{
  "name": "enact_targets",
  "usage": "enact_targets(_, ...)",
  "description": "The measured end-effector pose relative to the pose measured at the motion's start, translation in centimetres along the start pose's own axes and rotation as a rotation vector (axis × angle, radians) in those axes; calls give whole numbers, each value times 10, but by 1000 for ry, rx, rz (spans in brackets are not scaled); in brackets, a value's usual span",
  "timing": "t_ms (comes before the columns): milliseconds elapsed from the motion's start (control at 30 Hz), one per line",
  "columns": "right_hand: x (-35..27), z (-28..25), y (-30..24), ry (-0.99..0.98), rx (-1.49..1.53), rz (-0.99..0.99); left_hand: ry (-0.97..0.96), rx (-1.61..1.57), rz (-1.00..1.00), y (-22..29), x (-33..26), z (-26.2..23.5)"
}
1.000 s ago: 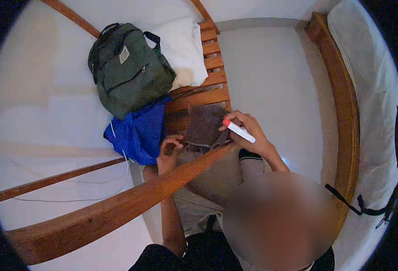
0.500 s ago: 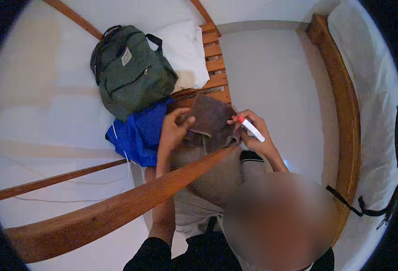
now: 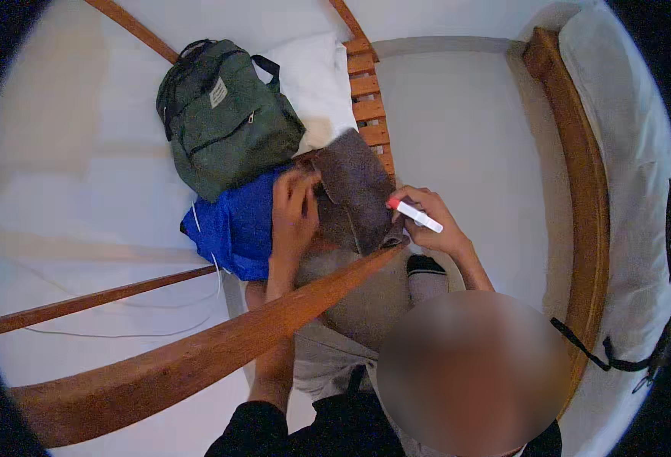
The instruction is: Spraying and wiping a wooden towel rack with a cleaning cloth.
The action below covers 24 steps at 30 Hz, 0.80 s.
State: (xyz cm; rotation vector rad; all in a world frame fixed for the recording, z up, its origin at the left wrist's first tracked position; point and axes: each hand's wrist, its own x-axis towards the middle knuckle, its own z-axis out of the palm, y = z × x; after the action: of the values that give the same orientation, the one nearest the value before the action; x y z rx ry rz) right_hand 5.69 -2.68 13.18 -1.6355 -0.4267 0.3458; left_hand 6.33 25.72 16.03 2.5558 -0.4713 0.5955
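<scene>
A dark brown piece of cloth (image 3: 358, 179), with a folded flap, spreads between my hands above my lap. My right hand (image 3: 436, 221) is closed on a white marker with a red end (image 3: 420, 216), and its fingers also meet the cloth's right edge. At the cloth's left side is my left hand (image 3: 296, 213), its fingers apart and partly blurred; no grip on the cloth shows. A wooden rail (image 3: 221, 335) crosses over my left forearm.
A green backpack (image 3: 229, 129) leans on a blue bag (image 3: 248, 228) at the left. Behind are a white pillow or cloth (image 3: 316, 84) and wooden slats (image 3: 366, 87). A curved wooden beam (image 3: 590, 198) runs along the right, and a black strap (image 3: 579, 346) hangs near it.
The brown cloth has opened out and stretches farther up. My left hand has come away from its flap, while my right hand keeps the marker, tilted a little flatter.
</scene>
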Motion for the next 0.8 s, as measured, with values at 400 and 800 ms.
enact_targets(400, 5, -8, -25, -259, -216, -100, -201, 110, -50, 36, -108, 16)
enact_targets(800, 23, 19, -55, 392, 143, -35, 183, -341, -379, 42, -50, 8)
